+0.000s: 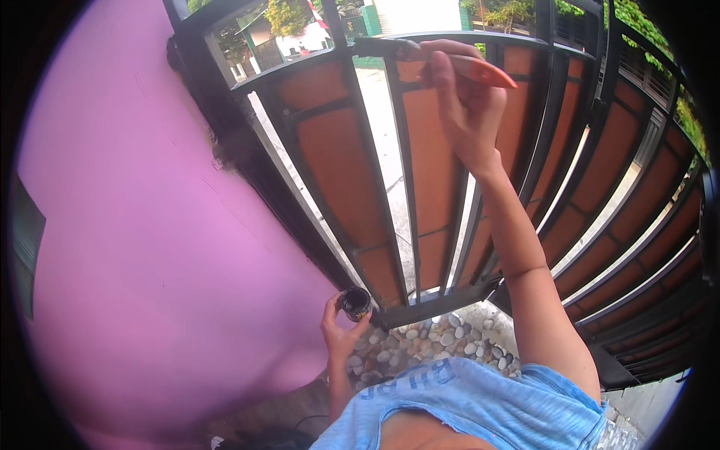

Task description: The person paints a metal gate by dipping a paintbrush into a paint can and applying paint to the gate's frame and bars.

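My right hand (464,107) is raised, its fingers closed around a paintbrush (482,70) with an orange-tipped handle. The dark bristles point left and lie at the curved top rail of a metal gate (506,38); whether they touch it is hard to tell. The gate has black bars and reddish-brown panels (332,163). Low down, near the gate's bottom corner, my left hand (342,332) holds a small open can (356,304) with dark paint inside and dark smears on its rim.
A pink wall (169,225) fills the left side, beside the black gate post (225,135). Rounded pebbles (447,337) cover the ground below the gate, with a pale concrete edge (495,326) alongside. A street and greenery show beyond the bars.
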Motion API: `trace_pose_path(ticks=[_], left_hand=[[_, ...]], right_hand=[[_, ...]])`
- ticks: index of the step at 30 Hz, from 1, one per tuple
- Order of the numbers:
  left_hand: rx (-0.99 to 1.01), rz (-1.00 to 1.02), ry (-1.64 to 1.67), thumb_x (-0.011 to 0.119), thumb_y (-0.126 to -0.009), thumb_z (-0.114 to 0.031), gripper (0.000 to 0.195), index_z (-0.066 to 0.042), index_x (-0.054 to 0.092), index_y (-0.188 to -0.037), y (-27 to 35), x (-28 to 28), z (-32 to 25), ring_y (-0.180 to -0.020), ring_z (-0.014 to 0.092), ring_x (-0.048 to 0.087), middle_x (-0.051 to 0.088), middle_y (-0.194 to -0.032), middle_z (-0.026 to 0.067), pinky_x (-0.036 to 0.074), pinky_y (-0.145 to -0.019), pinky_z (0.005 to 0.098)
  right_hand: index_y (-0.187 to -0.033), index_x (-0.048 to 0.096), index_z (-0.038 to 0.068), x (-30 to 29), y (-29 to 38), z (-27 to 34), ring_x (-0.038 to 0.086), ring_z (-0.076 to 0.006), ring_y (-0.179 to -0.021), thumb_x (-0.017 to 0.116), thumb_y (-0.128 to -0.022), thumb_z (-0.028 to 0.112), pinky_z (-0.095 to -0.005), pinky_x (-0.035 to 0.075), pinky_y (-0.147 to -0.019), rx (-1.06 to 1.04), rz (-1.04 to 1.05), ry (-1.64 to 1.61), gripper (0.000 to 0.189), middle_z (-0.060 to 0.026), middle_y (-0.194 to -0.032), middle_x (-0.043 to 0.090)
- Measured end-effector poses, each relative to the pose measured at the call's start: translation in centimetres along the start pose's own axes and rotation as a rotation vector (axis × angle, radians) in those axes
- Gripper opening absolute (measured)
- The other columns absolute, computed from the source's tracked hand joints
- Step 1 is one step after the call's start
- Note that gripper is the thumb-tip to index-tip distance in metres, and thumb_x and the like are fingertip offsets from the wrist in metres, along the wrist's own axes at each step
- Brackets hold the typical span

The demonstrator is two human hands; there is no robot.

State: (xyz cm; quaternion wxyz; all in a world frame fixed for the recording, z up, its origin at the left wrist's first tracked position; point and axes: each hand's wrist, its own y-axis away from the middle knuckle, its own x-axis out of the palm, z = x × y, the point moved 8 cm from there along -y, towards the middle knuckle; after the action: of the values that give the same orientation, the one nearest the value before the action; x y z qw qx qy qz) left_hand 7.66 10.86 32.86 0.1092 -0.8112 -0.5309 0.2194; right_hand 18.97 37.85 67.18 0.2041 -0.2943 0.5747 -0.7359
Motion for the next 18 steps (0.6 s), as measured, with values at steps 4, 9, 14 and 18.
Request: trace_pose_path(ticks=[4, 9, 14, 18], left_hand=[[0.022, 0.013, 0.035, 0.087, -0.066, -0.009, 0.058, 0.000, 0.060, -0.117, -0.3, 0.4, 0.6, -0.103, 0.021, 0.065, 0.068, -0.106, 0.0104, 0.050, -0.094, 0.0348], [0.046, 0.050, 0.002, 0.087, -0.066, -0.009, 0.058, 0.000, 0.060, -0.117, -0.4, 0.8, 0.6, -0.102, 0.021, 0.065, 0.068, -0.107, 0.0106, 0.050, -0.094, 0.0348], [0.031, 0.053, 0.026, 0.087, -0.066, -0.009, 0.059, 0.000, 0.060, -0.118, -0.8, 1.0, 0.6, -0.102, 0.021, 0.065, 0.068, -0.108, 0.0108, 0.050, -0.093, 0.0350], [0.040, 0.064, 0.003, 0.087, -0.066, -0.009, 0.059, -0.001, 0.059, -0.118, -1.0, 1.2, 0.1, -0.103, 0.021, 0.065, 0.068, -0.108, 0.0107, 0.050, -0.093, 0.0349]], right_hand=[[-0.096, 0.069, -0.001, -3.2, -0.1, -1.1, 0.070, -0.0132, -0.079, 0.063, -0.095, 0.009, -0.0245, 0.053, -0.064, -0.215, -0.020, 0.375, 0.012, -0.0067, -0.092, 0.071], [-0.103, 0.067, 0.006, -6.4, 0.1, 2.9, 0.066, -0.0250, -0.077, 0.066, -0.084, -0.002, -0.0341, 0.054, -0.067, -0.365, -0.116, 0.756, 0.020, -0.0065, -0.088, 0.065], [-0.102, 0.064, 0.009, 0.4, 1.8, 2.5, 0.062, -0.0253, -0.077, 0.066, -0.083, -0.001, -0.0371, 0.052, -0.067, -0.327, 0.103, 0.650, 0.022, -0.0078, -0.082, 0.058], [-0.094, 0.066, 0.002, 1.6, 1.4, 3.0, 0.064, -0.0213, -0.074, 0.065, -0.089, 0.000, -0.0304, 0.051, -0.065, -0.386, 0.006, 0.311, 0.006, -0.0077, -0.090, 0.067]])
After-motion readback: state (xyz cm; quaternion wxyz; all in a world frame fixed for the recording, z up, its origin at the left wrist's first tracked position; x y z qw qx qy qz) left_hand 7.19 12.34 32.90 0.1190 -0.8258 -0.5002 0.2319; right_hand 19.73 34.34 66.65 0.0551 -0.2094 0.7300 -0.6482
